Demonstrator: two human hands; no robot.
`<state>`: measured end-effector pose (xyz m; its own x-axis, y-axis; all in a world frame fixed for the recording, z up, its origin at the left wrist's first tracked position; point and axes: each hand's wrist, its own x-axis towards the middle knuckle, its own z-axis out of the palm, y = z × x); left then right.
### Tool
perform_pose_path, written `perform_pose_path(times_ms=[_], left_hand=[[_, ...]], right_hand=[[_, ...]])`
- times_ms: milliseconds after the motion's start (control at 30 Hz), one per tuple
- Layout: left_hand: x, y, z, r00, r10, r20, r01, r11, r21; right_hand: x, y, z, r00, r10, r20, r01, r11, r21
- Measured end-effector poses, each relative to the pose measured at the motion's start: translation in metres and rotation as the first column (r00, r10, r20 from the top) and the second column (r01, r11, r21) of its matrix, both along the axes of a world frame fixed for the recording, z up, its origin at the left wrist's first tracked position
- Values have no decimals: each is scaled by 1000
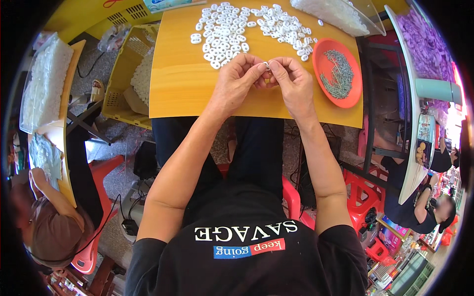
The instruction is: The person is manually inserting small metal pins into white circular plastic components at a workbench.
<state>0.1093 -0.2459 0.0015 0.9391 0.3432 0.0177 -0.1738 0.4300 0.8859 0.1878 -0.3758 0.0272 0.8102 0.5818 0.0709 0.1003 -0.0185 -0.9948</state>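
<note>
My left hand and my right hand meet over the near part of the wooden-topped table. Both are closed, thumbs and fingertips pinching a small whitish piece between them. Fingers cover most of that piece, so its exact kind does not show. Just beyond my hands lie a pile of white oval two-hole plastic pieces and a second, looser pile of similar white pieces. To the right of my right hand, an orange-red plate carries many small thin grey metal parts.
A clear bin of whitish pieces stands at the table's far right. Left of the table is a yellow crate with white pieces. Purple items cover a side table at right. Co-workers sit at both sides, near red plastic stools.
</note>
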Motion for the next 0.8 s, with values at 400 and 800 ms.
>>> perform_pose_path(times_ms=[400,800], left_hand=[[3,1,-3,998,59,-9,-59,998,5],[1,1,1,1000,5,-26,-6,999,-35]], right_hand=[[-8,9,-3,992,-67,105,65,998,19],[7,-8,15,992,95,79,-86,991,-105]])
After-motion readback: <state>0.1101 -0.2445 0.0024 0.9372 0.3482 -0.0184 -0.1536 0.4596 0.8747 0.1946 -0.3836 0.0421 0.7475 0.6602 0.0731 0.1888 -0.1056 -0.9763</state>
